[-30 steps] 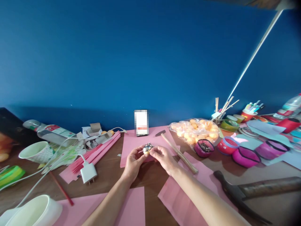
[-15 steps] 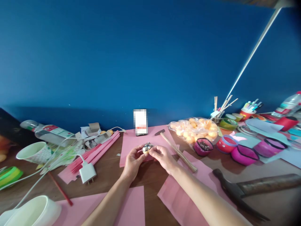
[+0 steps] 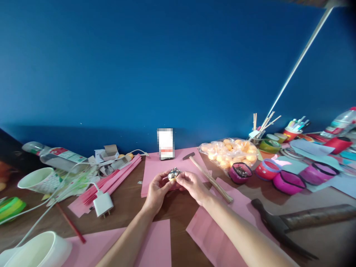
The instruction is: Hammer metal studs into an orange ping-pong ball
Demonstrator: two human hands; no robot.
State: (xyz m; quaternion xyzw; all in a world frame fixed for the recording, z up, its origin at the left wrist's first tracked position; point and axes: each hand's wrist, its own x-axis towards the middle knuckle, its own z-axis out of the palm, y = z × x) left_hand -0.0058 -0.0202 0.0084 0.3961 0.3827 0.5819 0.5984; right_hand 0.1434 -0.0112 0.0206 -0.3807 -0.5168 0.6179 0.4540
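My left hand (image 3: pixel 156 190) and my right hand (image 3: pixel 192 185) meet over a pink paper sheet (image 3: pixel 155 167) on the brown table. Between their fingertips they pinch a small orange ball partly covered with shiny silver studs (image 3: pixel 174 173). The fingers of both hands are curled around it. A small hammer with a light wooden handle (image 3: pixel 209 177) lies just right of my right hand. Beyond it sits a clear bag of orange balls (image 3: pixel 232 152) and a pink tub of silver studs (image 3: pixel 240 173).
A white charger with cable (image 3: pixel 102 203), pink paper strips (image 3: pixel 111 181), a plastic bottle (image 3: pixel 55 155) and white cups (image 3: pixel 39 179) lie left. Coloured tape rolls (image 3: pixel 289 181), a pen cup (image 3: pixel 292 134) and a large dark hammer (image 3: pixel 292 222) lie right. A blue wall stands behind.
Both hands stay together on the studded ball with hardly any movement. The view has shifted slightly.
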